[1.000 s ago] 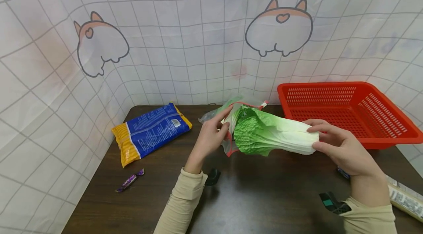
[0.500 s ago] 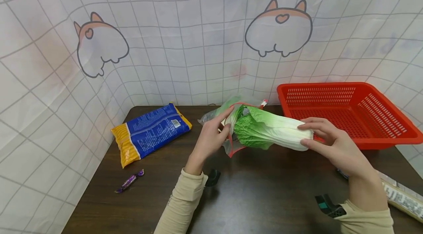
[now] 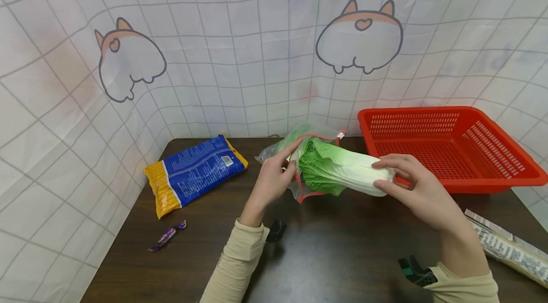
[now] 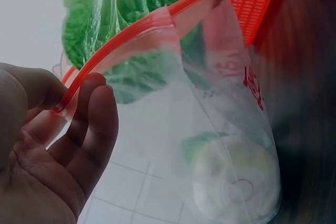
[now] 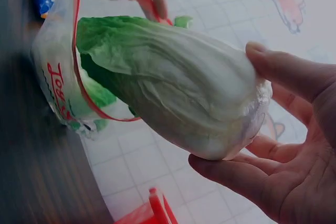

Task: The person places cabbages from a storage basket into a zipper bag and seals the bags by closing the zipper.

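Observation:
My right hand point(image 3: 421, 189) grips a napa cabbage point(image 3: 348, 167) by its white base, fingers and thumb on opposite sides. The cabbage lies nearly level, and its green leafy end is at the mouth of a clear zip bag point(image 3: 280, 146) with a red rim. My left hand point(image 3: 274, 179) pinches that rim, seen closely in the left wrist view, where the red zip strip point(image 4: 105, 51) arcs away from the fingers. Inside the bag point(image 4: 173, 145) lies another pale, round-ended vegetable point(image 4: 236, 179) with some green. Red lettering shows on the bag in both wrist views.
A red plastic basket point(image 3: 368, 131) stands at the back right. On the left lie a blue and yellow packet point(image 3: 199, 167) and a purple wrapped candy point(image 3: 168, 236). A long printed package point(image 3: 509, 246) lies at the right edge of the dark table point(image 3: 325, 255).
My right hand has moved left with the cabbage, bringing its leafy end into the bag's mouth. My left hand stays in place on the rim.

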`<state>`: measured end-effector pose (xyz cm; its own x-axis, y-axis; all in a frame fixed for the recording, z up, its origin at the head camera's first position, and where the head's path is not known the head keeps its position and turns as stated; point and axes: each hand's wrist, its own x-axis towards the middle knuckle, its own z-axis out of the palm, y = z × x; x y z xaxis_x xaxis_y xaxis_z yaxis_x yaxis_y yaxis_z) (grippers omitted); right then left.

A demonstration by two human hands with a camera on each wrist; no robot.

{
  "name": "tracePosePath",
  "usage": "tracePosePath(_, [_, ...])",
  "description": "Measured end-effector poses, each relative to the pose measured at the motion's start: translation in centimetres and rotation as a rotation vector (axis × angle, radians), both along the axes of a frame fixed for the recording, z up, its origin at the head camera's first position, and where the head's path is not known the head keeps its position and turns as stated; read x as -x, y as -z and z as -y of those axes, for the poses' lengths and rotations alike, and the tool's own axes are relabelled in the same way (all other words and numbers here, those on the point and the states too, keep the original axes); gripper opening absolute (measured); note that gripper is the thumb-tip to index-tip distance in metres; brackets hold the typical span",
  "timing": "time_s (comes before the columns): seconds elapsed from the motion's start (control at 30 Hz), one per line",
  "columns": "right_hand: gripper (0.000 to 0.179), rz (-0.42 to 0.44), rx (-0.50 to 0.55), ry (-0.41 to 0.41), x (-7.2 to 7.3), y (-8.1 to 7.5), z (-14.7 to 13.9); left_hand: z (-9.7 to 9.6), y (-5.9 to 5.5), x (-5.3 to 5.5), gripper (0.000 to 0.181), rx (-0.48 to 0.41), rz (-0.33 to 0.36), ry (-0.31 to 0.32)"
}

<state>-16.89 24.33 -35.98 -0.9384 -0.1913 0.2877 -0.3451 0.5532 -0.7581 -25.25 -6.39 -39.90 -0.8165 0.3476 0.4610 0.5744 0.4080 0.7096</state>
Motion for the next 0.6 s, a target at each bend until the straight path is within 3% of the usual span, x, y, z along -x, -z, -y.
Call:
tracePosePath(0.1, [0.03, -0.036, -0.048, 0.003, 0.0, 0.0, 0.5, 0.1, 0.0, -0.1, 0.056, -0.006, 0.008, 0.003])
tracePosePath(0.37, [0.032, -0.046, -0.069, 0.145, 0.0, 0.4, 1.8, -0.3, 0.0, -0.1, 0.058, 0.039, -0.022, 0.024])
tracePosePath(0.6, [0.037, -0.063, -0.084, 0.204, 0.2, 0.6, 3.1, -0.5, -0.1, -0.2, 0.056, 0.057, -0.03, 0.067])
